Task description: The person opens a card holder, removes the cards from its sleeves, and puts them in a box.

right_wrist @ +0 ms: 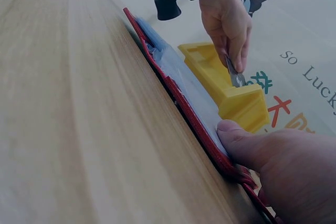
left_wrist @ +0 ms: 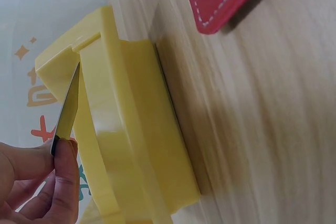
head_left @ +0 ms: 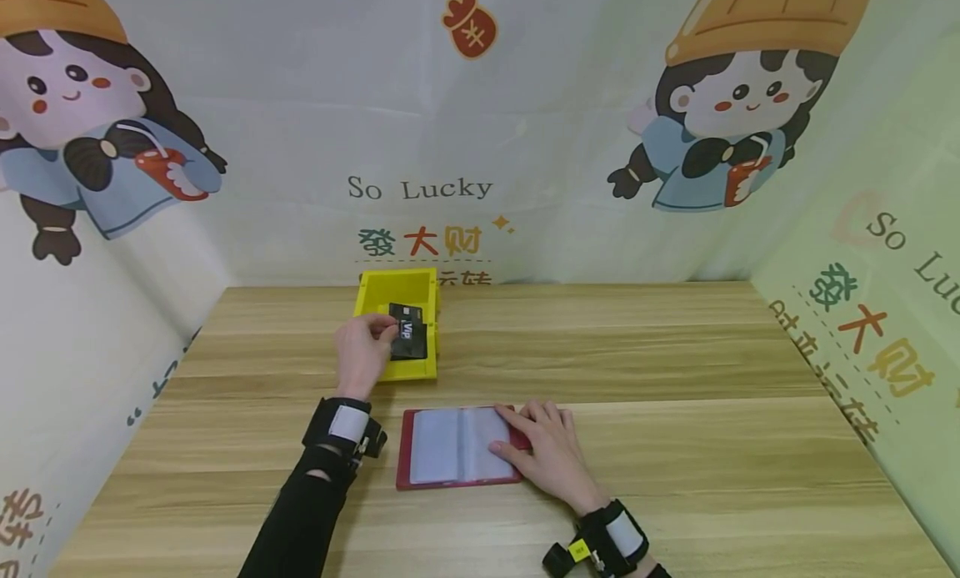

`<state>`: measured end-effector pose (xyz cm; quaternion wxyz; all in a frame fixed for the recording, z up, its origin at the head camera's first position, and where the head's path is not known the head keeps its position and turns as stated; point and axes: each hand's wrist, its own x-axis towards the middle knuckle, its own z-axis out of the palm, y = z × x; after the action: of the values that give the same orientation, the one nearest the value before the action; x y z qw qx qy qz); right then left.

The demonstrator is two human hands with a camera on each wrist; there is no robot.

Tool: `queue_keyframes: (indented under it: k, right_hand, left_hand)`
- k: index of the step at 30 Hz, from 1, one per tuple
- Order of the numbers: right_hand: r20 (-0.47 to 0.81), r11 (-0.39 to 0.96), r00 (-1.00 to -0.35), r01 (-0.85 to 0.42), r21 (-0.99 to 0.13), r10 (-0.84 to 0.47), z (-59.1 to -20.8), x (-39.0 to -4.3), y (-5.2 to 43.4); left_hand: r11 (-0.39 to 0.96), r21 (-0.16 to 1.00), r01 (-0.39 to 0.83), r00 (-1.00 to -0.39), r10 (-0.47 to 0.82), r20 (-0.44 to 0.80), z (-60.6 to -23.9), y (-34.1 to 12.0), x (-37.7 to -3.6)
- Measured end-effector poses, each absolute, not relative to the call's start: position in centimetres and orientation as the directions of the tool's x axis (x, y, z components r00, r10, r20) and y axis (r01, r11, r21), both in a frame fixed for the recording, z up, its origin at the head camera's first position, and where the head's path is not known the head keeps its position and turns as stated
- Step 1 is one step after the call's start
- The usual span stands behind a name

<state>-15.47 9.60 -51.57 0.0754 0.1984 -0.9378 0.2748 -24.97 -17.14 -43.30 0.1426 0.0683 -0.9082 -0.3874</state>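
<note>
My left hand (head_left: 363,353) pinches a black card (head_left: 407,334) marked "VIP" between thumb and fingers. The card is tilted over the yellow box (head_left: 433,369); in the left wrist view the card (left_wrist: 67,111) appears nearly edge-on. A card holder (head_left: 405,453) with a red cover and clear plastic sleeves lies open on the table in front of the box. My right hand (head_left: 551,453) rests on the holder's right edge, its thumb (right_wrist: 236,137) on the sleeves in the right wrist view. Part of that edge is hidden under the hand.
The wooden table (head_left: 675,344) meets a white printed backdrop (head_left: 555,144) at the back and on both sides. The box stands near the back edge, left of the middle. Both wrists wear black straps with cameras.
</note>
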Motion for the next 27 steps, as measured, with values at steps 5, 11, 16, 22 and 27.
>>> queue_keyframes:
  k: [5,11,16,22,27]
  right_hand:
    - [0.245,0.774,-0.912,-0.410,-0.483,-0.330,-51.6,-15.5,9.6]
    - [0.263,0.774,-0.906,-0.421,-0.473,-0.333,-51.7,-15.6,9.6]
    - [0.280,0.775,-0.900,-0.432,-0.461,-0.335,-51.9,-15.6,9.6]
    - [0.268,0.774,-0.905,-0.422,-0.473,-0.330,-51.8,-15.6,9.6]
    - [0.245,0.770,-0.911,-0.411,-0.489,-0.331,-51.7,-15.6,9.7]
  left_hand:
    - [0.724,0.690,0.014,-0.951,-0.203,0.232,-43.1,-16.9,-25.3]
    - [0.739,0.674,-0.013,-0.963,-0.192,0.191,-43.2,-16.6,-25.8]
    - [0.763,0.646,-0.033,-0.970,-0.181,0.165,-43.6,-16.5,-26.2]
    - [0.810,0.586,-0.008,-0.968,-0.153,0.198,-44.2,-16.1,-26.4]
    - [0.842,0.539,0.017,-0.965,-0.128,0.230,-44.9,-15.8,-26.7]
